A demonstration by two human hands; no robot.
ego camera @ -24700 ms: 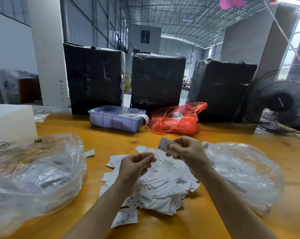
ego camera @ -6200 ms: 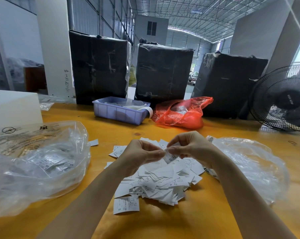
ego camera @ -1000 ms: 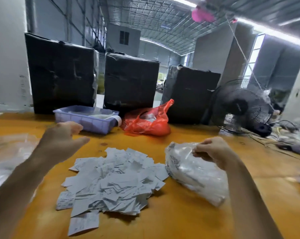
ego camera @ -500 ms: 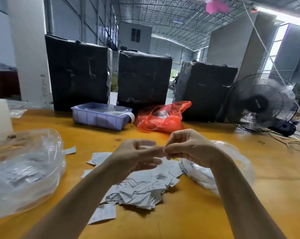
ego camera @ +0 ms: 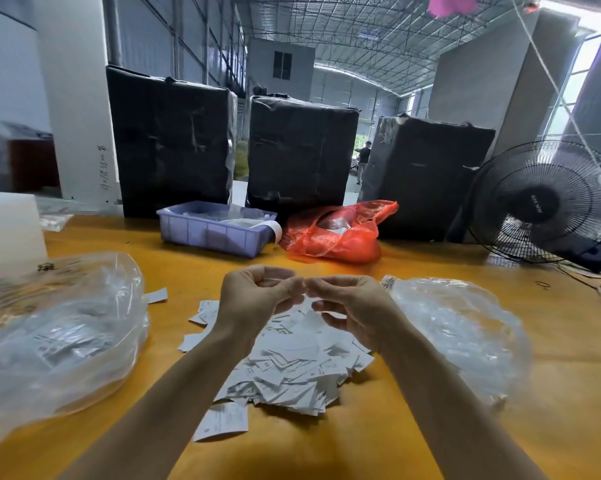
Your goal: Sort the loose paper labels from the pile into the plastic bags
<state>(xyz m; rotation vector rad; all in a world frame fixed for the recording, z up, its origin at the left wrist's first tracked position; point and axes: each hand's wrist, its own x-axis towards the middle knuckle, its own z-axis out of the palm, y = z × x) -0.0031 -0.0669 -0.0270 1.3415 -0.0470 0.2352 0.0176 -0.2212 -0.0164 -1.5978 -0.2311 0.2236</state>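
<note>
Whatever the left hand point(ego camera: 257, 299) and right hand point(ego camera: 351, 306) pinch between curled, meeting fingers point(ego camera: 297, 289) is too small to identify, above the label pile point(ego camera: 292, 368) lying between two plastic bags point(ego camera: 60, 341) on the worktop point(ego camera: 361, 445).

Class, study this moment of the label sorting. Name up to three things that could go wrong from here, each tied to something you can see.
1. The fan faces the table; if it runs, it could scatter the label pile.
2. Stray labels already lie apart from the pile and may be missed.
3. The left hand and right hand meet fingertip to fingertip above the pile; anything pinched there could drop back in unsorted. Whether they hold a label is unclear.
</note>
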